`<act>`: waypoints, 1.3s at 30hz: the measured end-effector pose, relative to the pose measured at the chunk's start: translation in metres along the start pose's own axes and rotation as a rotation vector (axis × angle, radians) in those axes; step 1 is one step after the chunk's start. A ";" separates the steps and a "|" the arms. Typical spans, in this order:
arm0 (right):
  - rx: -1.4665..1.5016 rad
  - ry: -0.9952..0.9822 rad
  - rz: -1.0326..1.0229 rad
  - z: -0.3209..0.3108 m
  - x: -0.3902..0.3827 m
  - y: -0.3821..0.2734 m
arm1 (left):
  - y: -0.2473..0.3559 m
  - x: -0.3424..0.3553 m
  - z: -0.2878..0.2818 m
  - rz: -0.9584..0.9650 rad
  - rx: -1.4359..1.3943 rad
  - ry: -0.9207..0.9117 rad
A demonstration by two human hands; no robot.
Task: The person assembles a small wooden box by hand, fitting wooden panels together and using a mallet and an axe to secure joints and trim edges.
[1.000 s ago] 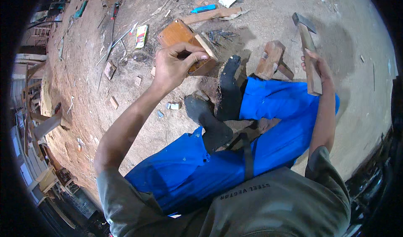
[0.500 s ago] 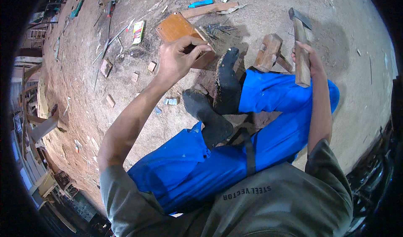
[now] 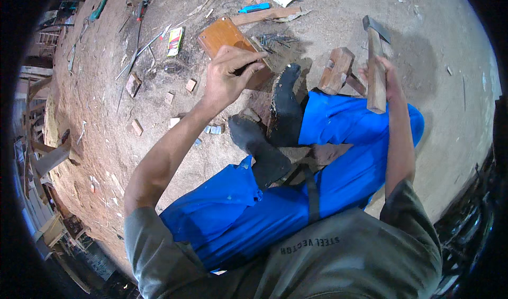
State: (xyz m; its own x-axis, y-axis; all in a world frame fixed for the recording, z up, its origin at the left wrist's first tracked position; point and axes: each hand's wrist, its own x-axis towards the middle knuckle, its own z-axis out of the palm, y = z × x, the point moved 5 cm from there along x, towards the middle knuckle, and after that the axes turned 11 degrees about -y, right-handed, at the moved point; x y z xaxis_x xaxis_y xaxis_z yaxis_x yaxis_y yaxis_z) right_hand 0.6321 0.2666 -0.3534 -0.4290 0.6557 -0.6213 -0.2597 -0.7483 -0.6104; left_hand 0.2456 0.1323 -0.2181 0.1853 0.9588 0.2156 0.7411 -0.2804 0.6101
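Observation:
My right hand [image 3: 390, 78] is wrapped round the wooden handle of a hammer [image 3: 376, 90], held up over my bent knee with its metal head pointing away from me. My left hand [image 3: 228, 78] is closed in a pinch at the near right edge of an orange-brown wooden box [image 3: 222, 34]. Whatever sits between its thumb and finger is too small to make out. The hand hides part of the box. Several dark nails [image 3: 275, 38] lie in a loose pile just right of the box.
A wooden hand plane [image 3: 336, 70] lies beside my right knee. Beyond the box are a wood strip [image 3: 264, 15] and a blue marker [image 3: 254, 8]. A small yellow-and-white packet [image 3: 174, 41] and several wood offcuts [image 3: 190, 85] lie to the left. My dark-socked feet [image 3: 286, 103] are close to the box.
The hammer has shifted slightly toward me and to the left in my right hand. My left hand keeps its pinch at the box edge, with little movement.

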 end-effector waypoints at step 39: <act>-1.549 -0.190 -0.386 0.237 -0.179 0.038 | -0.023 -0.030 0.022 -0.210 -0.013 0.294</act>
State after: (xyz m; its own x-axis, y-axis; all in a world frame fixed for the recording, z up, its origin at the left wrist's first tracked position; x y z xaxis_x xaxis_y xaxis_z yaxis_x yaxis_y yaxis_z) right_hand 0.4942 0.0967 -0.1494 -0.6753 0.6623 -0.3245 0.6595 0.3454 -0.6676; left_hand 0.2370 0.1109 -0.2558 -0.1650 0.9416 0.2935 0.7344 -0.0813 0.6738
